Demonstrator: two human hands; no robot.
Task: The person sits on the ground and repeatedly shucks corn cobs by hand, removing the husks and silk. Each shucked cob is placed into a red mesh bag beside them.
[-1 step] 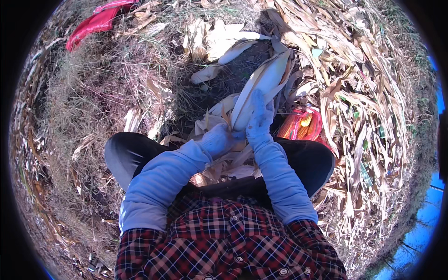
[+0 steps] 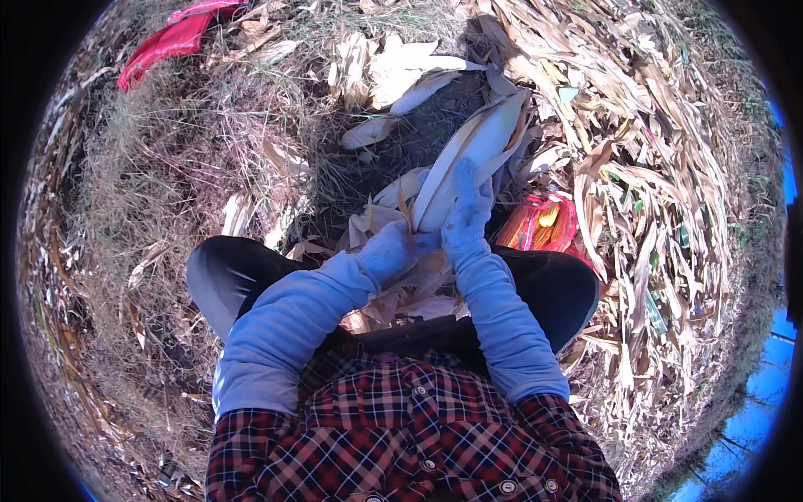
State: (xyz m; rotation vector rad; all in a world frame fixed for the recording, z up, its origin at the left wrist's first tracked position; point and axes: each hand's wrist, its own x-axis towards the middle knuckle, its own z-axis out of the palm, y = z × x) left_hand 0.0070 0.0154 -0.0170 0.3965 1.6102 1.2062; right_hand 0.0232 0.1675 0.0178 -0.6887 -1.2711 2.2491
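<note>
A long ear of corn in pale, dry husk [image 2: 498, 127] slants away from me between my gloved hands, its tip toward the far right. My left hand [image 2: 390, 253] is closed at its near end, where a thin brownish strip of husk sticks up beside the fingers. Along the right side of the ear, my right hand [image 2: 465, 211] grips it with its fingers pointing away from me. Part of the grip is hidden behind the ear. Loose husks [image 2: 393, 194] lie beside and below my hands.
A thick pile of dry corn husks [image 2: 619, 159] covers the right side. By my right knee sits a red mesh bag [image 2: 539, 224] with yellow-orange contents. More husks [image 2: 401, 71] lie ahead on the soil, and a red cloth or sack [image 2: 171, 46] rests on grass at far left.
The ear and my right hand have shifted very slightly to the right. Both hands keep their hold.
</note>
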